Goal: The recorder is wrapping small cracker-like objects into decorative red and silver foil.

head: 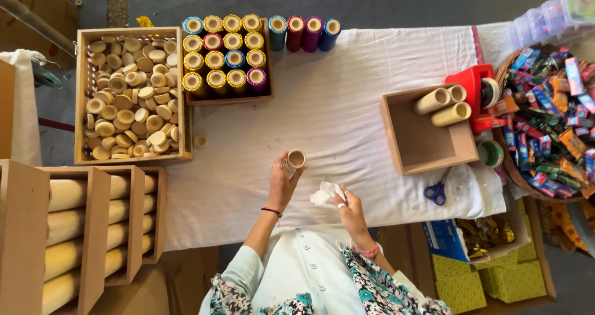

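White-clothed table, wooden boxes, scissors

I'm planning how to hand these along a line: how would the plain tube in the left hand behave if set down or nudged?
The plain tube in the left hand looks like hollow cardboard with an open end, so it is probably light and fairly stiff. Being round, it would likely roll if laid on its side on the white cloth. Stood on end, it could tip easily.
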